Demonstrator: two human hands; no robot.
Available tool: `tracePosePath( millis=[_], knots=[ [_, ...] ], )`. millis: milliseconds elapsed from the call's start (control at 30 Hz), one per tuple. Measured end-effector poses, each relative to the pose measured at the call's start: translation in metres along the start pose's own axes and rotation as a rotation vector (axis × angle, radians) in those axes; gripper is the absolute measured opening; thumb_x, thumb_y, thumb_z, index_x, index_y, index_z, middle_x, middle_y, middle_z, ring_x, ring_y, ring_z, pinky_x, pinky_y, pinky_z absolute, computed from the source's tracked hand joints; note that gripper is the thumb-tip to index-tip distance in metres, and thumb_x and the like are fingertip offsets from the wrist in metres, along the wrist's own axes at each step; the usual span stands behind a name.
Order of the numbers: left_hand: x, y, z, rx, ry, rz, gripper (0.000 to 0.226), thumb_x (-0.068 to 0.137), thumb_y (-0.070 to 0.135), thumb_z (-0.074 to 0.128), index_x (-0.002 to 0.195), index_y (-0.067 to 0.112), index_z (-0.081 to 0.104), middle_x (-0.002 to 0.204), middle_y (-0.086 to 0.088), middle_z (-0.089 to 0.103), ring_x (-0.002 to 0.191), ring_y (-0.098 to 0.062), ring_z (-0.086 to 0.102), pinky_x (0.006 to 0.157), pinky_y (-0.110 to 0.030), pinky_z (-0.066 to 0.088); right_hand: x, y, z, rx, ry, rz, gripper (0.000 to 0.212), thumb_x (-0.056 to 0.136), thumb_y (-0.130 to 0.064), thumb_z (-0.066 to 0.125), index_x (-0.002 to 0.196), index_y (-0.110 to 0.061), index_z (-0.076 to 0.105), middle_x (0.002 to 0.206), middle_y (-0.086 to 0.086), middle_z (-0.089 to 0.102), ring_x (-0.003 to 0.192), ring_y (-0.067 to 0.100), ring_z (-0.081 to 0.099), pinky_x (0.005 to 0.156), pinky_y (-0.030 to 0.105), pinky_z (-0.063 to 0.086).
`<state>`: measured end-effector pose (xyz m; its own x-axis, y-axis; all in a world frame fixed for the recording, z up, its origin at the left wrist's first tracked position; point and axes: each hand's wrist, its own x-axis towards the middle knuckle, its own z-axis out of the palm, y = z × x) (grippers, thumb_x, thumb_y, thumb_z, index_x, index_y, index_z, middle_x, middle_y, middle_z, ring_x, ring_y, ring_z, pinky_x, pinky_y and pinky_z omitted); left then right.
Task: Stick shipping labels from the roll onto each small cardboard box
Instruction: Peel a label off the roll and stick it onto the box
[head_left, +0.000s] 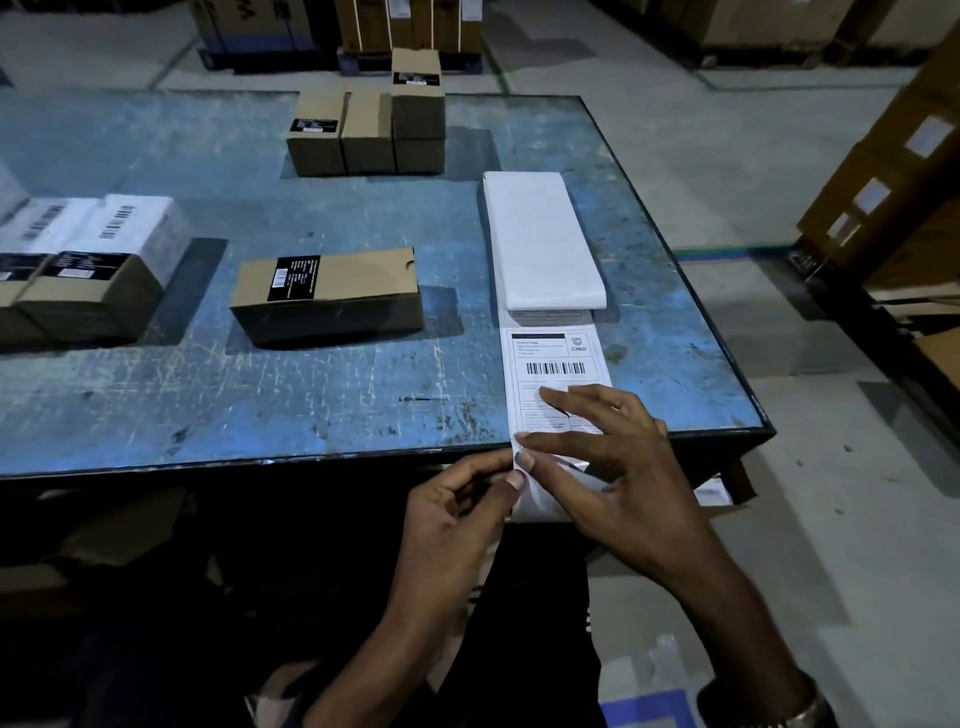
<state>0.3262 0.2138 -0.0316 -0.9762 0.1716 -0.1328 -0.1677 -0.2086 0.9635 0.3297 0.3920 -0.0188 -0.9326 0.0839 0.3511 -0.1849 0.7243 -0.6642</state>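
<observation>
Printed label (558, 364) sits at the table's (363, 410) near edge, on the label strip (543, 239) running back. Left hand (457, 509) pinches the strip's near corner; right hand (613, 457) lies spread on the label, fingers straight, thumb at that corner. Looks like peeling: next, lift the corner cleanly and carry it to the lone box (327, 299), whose visible faces show no white label. Left boxes (88, 291) carry white ones. All boxes closed, contents unseen.

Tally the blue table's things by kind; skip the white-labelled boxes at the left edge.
Brown cardboard boxes: 5 (one central, apparently four in the far cluster)
White paper label strip: 1
Total: 6
</observation>
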Motion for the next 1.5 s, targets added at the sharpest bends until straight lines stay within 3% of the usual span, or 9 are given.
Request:
tracePosePath(
  millis=[133,300,600,867,1067,1233,1300,1400,1500],
  knots=[
    [0.0,-0.002,-0.001,0.016,-0.02,0.007,0.019,0.094,0.017,0.072,0.108,0.009,0.082,0.103,-0.007,0.083,0.096,-0.012,0.076,0.08,-0.021,0.056,-0.003,-0.002,0.0,0.003,0.024,-0.033,0.027,0.086,-0.062,0.071,0.103,-0.044,0.084,0.134,-0.022,0.07,0.136,0.012,0.055,0.105,0.05,0.045],
    [0.002,-0.005,-0.004,0.038,-0.036,0.048,0.02,0.096,-0.002,0.071,0.101,0.01,0.085,0.1,-0.011,0.082,0.094,-0.013,0.075,0.083,-0.025,0.06,0.0,0.0,-0.009,-0.084,-0.03,-0.115,0.024,0.091,-0.057,0.07,0.104,-0.042,0.085,0.126,-0.02,0.073,0.132,0.012,0.061,0.099,0.054,0.047],
    [0.003,-0.001,-0.002,0.06,-0.051,0.034,0.02,0.093,0.003,0.077,0.101,0.019,0.086,0.096,-0.005,0.083,0.09,-0.01,0.074,0.083,-0.029,0.06,0.018,-0.007,-0.019,-0.095,-0.12,-0.254,0.01,0.092,-0.035,0.076,0.093,-0.029,0.085,0.107,-0.019,0.077,0.116,0.007,0.068,0.087,0.045,0.055],
    [0.003,-0.001,-0.004,0.026,-0.051,-0.018,0.017,0.093,-0.003,0.077,0.1,0.01,0.086,0.089,-0.007,0.082,0.078,-0.008,0.071,0.074,-0.022,0.056,0.036,-0.001,-0.031,0.039,-0.196,-0.137,0.004,0.096,-0.023,0.078,0.093,-0.025,0.08,0.093,-0.015,0.076,0.09,0.008,0.073,0.074,0.028,0.057],
    [0.005,-0.006,-0.006,0.091,-0.015,-0.018,0.014,0.092,-0.001,0.079,0.098,0.01,0.085,0.08,-0.006,0.077,0.069,-0.008,0.064,0.068,-0.019,0.052,0.082,0.02,-0.049,0.267,-0.212,0.201,0.01,0.098,-0.021,0.078,0.09,-0.017,0.082,0.073,-0.014,0.076,0.062,-0.001,0.066,0.061,0.013,0.047],
    [-0.001,0.005,-0.006,0.48,0.191,0.372,0.013,0.086,0.04,0.078,0.089,0.028,0.081,0.08,0.01,0.077,0.072,-0.005,0.072,0.068,-0.022,0.054,0.081,0.027,-0.048,0.311,-0.271,0.151,0.011,0.095,-0.017,0.08,0.085,-0.017,0.083,0.092,-0.002,0.077,0.073,0.007,0.068,0.067,0.021,0.051],
    [0.003,0.015,-0.005,0.662,0.196,0.59,0.006,0.092,0.032,0.078,0.095,0.026,0.08,0.088,0.013,0.075,0.082,-0.008,0.072,0.074,-0.029,0.057,0.078,0.029,-0.048,0.333,-0.264,0.129,0.01,0.095,-0.015,0.081,0.085,-0.015,0.083,0.094,0.0,0.077,0.074,0.008,0.069,0.067,0.021,0.051],
    [0.017,0.016,-0.001,0.943,0.106,0.865,0.017,0.096,0.025,0.077,0.111,0.017,0.08,0.109,0.006,0.075,0.103,-0.017,0.07,0.098,-0.038,0.054,0.078,0.031,-0.046,0.336,-0.259,0.093,0.009,0.094,-0.013,0.081,0.086,-0.013,0.083,0.095,0.0,0.077,0.076,0.007,0.07,0.069,0.02,0.051],
    [0.029,0.004,-0.002,1.044,0.017,0.966,0.022,0.097,0.024,0.076,0.116,0.014,0.08,0.117,0.001,0.076,0.112,-0.021,0.07,0.118,-0.047,0.042,0.079,0.033,-0.046,0.356,-0.254,0.087,0.008,0.094,-0.013,0.081,0.087,-0.011,0.084,0.094,0.001,0.078,0.078,0.009,0.071,0.07,0.021,0.052]
  ],
)
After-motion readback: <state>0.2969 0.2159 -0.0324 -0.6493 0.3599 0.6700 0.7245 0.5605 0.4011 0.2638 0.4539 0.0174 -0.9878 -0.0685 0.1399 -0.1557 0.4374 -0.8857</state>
